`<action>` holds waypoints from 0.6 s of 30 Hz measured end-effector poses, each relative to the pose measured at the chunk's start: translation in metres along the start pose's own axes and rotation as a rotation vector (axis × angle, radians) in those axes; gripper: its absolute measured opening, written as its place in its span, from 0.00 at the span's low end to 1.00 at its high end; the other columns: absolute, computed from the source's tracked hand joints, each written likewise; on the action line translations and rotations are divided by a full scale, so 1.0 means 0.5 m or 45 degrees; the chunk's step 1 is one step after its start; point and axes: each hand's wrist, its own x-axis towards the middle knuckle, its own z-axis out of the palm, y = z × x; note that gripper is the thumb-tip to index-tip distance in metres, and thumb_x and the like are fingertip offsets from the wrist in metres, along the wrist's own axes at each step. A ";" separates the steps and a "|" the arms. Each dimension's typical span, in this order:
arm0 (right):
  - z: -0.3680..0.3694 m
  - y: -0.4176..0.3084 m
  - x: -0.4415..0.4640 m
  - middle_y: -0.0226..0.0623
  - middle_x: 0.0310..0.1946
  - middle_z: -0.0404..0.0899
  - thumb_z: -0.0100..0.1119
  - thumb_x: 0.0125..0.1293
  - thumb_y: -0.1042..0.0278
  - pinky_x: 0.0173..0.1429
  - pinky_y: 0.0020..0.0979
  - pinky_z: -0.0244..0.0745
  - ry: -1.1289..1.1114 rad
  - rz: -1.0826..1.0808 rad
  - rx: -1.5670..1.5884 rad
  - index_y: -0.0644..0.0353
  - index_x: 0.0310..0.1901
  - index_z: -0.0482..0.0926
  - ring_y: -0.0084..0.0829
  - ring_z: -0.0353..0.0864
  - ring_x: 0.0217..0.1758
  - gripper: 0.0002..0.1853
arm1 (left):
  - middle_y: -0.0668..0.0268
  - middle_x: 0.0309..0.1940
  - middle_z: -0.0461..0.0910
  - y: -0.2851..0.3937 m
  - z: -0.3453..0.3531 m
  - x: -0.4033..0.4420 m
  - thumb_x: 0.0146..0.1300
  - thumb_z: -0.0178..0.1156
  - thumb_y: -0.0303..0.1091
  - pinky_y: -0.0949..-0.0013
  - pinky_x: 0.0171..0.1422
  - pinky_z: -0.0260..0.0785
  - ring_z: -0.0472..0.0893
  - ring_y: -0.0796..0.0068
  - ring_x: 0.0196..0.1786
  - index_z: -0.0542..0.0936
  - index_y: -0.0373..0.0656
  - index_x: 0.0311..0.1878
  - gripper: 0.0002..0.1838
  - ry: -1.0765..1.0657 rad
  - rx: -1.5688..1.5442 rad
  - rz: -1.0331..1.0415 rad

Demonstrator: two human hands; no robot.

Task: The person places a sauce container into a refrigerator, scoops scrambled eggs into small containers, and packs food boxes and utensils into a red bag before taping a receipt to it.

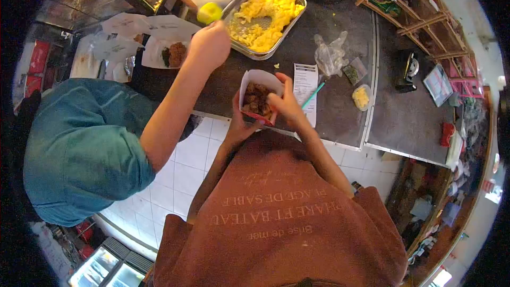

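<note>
Just in front of my chest is a white paper food box (pixel 248 82) with a red lower edge, its top unfolded. Dark brown chopped pieces, apparently meat (pixel 257 99), fill it. My left hand (pixel 240 123) is wrapped round the box's left side and bottom, its fingers partly hidden. On the right side, my right hand (pixel 287 107) grips the wall, with a fingertip bent over the rim beside the food. Right of the box lie a printed paper slip (pixel 304 86) and a teal pen-like stick (pixel 313 95).
A co-worker's hand (pixel 209 47) reaches in from the left near a rounded yellow-green thing (pixel 209 14) and a metal tray (pixel 273 51) of yellow scrambled egg. Open food boxes (pixel 154 55) stand left. Clear plastic bag (pixel 330 53), small tub (pixel 361 97) and black device (pixel 408 70) sit right.
</note>
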 end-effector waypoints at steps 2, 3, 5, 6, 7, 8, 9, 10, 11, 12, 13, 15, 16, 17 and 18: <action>-0.043 0.015 0.000 0.42 0.56 0.60 0.46 0.46 0.73 0.52 0.27 0.65 -0.248 -0.112 0.150 0.56 0.63 0.49 0.31 0.65 0.54 0.37 | 0.56 0.56 0.61 -0.011 0.012 -0.004 0.49 0.64 0.32 0.63 0.62 0.57 0.65 0.64 0.57 0.46 0.39 0.62 0.43 0.147 -0.246 -0.013; -0.062 0.014 -0.007 0.40 0.57 0.60 0.46 0.47 0.73 0.53 0.27 0.64 -0.362 -0.146 0.186 0.56 0.64 0.49 0.30 0.64 0.56 0.38 | 0.58 0.54 0.62 0.022 0.017 0.012 0.51 0.62 0.31 0.65 0.61 0.58 0.66 0.66 0.56 0.50 0.39 0.61 0.38 0.213 -0.362 0.008; -0.100 0.008 -0.023 0.34 0.58 0.60 0.47 0.51 0.70 0.58 0.27 0.60 -0.522 -0.176 -0.043 0.54 0.63 0.55 0.27 0.62 0.58 0.33 | 0.59 0.53 0.63 0.036 0.019 0.032 0.51 0.60 0.28 0.67 0.60 0.59 0.67 0.67 0.56 0.54 0.39 0.60 0.35 0.315 -0.449 -0.026; -0.105 0.015 -0.022 0.34 0.57 0.61 0.48 0.53 0.68 0.58 0.27 0.59 -0.488 -0.270 -0.127 0.55 0.61 0.59 0.27 0.62 0.57 0.30 | 0.58 0.54 0.62 0.034 0.015 0.042 0.50 0.61 0.26 0.66 0.61 0.59 0.66 0.67 0.56 0.54 0.39 0.60 0.36 0.348 -0.421 -0.080; -0.109 0.026 -0.019 0.34 0.56 0.62 0.48 0.55 0.67 0.58 0.27 0.59 -0.453 -0.365 -0.210 0.55 0.59 0.62 0.27 0.62 0.57 0.27 | 0.57 0.54 0.62 0.032 0.013 0.050 0.49 0.61 0.24 0.66 0.61 0.58 0.66 0.66 0.56 0.53 0.40 0.61 0.37 0.381 -0.392 -0.134; -0.111 0.034 -0.016 0.35 0.55 0.63 0.49 0.56 0.65 0.58 0.27 0.58 -0.416 -0.460 -0.294 0.56 0.57 0.66 0.28 0.63 0.56 0.24 | 0.57 0.54 0.62 0.031 0.010 0.057 0.49 0.61 0.25 0.66 0.61 0.58 0.65 0.66 0.57 0.53 0.40 0.61 0.37 0.357 -0.443 -0.140; -0.113 0.030 -0.012 0.35 0.53 0.64 0.48 0.58 0.63 0.58 0.28 0.58 -0.420 -0.431 -0.264 0.57 0.56 0.67 0.28 0.63 0.56 0.22 | 0.57 0.55 0.61 0.044 0.006 0.067 0.48 0.62 0.25 0.65 0.62 0.57 0.64 0.66 0.57 0.53 0.40 0.61 0.38 0.332 -0.494 -0.148; -0.115 0.023 -0.003 0.36 0.51 0.65 0.47 0.60 0.62 0.59 0.28 0.57 -0.423 -0.401 -0.234 0.58 0.54 0.69 0.29 0.63 0.55 0.20 | 0.57 0.55 0.60 0.051 0.003 0.073 0.48 0.62 0.26 0.65 0.62 0.56 0.64 0.66 0.58 0.53 0.40 0.61 0.38 0.306 -0.545 -0.156; -0.117 0.019 0.006 0.37 0.50 0.66 0.47 0.61 0.61 0.59 0.29 0.57 -0.426 -0.370 -0.201 0.59 0.52 0.71 0.30 0.63 0.55 0.19 | 0.57 0.55 0.60 0.050 0.004 0.077 0.47 0.63 0.26 0.65 0.63 0.55 0.63 0.66 0.58 0.52 0.40 0.61 0.39 0.305 -0.498 -0.121; -0.114 0.022 0.022 0.37 0.49 0.65 0.46 0.62 0.60 0.59 0.30 0.56 -0.408 -0.315 -0.353 0.59 0.51 0.72 0.30 0.63 0.54 0.19 | 0.56 0.56 0.59 0.048 0.005 0.081 0.47 0.63 0.26 0.64 0.63 0.54 0.62 0.66 0.59 0.52 0.40 0.61 0.40 0.302 -0.450 -0.085; -0.104 0.028 0.041 0.37 0.48 0.65 0.45 0.62 0.58 0.59 0.31 0.56 -0.388 -0.260 -0.504 0.59 0.50 0.72 0.31 0.63 0.54 0.19 | 0.56 0.56 0.59 0.051 0.006 0.084 0.46 0.63 0.25 0.64 0.64 0.54 0.62 0.65 0.60 0.51 0.40 0.61 0.40 0.299 -0.401 -0.048; -0.103 0.029 0.046 0.40 0.51 0.63 0.43 0.63 0.55 0.61 0.32 0.54 -0.447 -0.284 -0.688 0.58 0.49 0.73 0.33 0.61 0.56 0.19 | 0.55 0.55 0.59 0.072 0.008 0.086 0.46 0.63 0.26 0.63 0.63 0.54 0.63 0.64 0.58 0.55 0.41 0.60 0.38 0.436 -0.161 0.064; -0.109 0.025 0.035 0.42 0.54 0.60 0.43 0.63 0.53 0.62 0.32 0.53 -0.527 -0.359 -0.720 0.57 0.49 0.74 0.34 0.59 0.58 0.20 | 0.55 0.55 0.59 0.088 0.008 0.085 0.46 0.63 0.27 0.63 0.63 0.55 0.64 0.63 0.57 0.56 0.41 0.60 0.37 0.501 -0.041 0.118; -0.116 0.019 0.024 0.44 0.58 0.57 0.42 0.64 0.51 0.64 0.33 0.52 -0.609 -0.437 -0.756 0.56 0.49 0.74 0.36 0.57 0.61 0.21 | 0.55 0.53 0.61 0.101 0.002 0.085 0.47 0.63 0.27 0.62 0.61 0.56 0.65 0.62 0.55 0.60 0.41 0.58 0.34 0.504 0.186 0.191; -0.124 0.015 0.016 0.43 0.59 0.55 0.44 0.62 0.50 0.65 0.35 0.49 -0.652 -0.418 -0.580 0.54 0.49 0.74 0.37 0.56 0.62 0.21 | 0.56 0.51 0.63 0.113 -0.006 0.086 0.48 0.63 0.28 0.62 0.59 0.57 0.66 0.62 0.54 0.64 0.40 0.56 0.30 0.513 0.412 0.264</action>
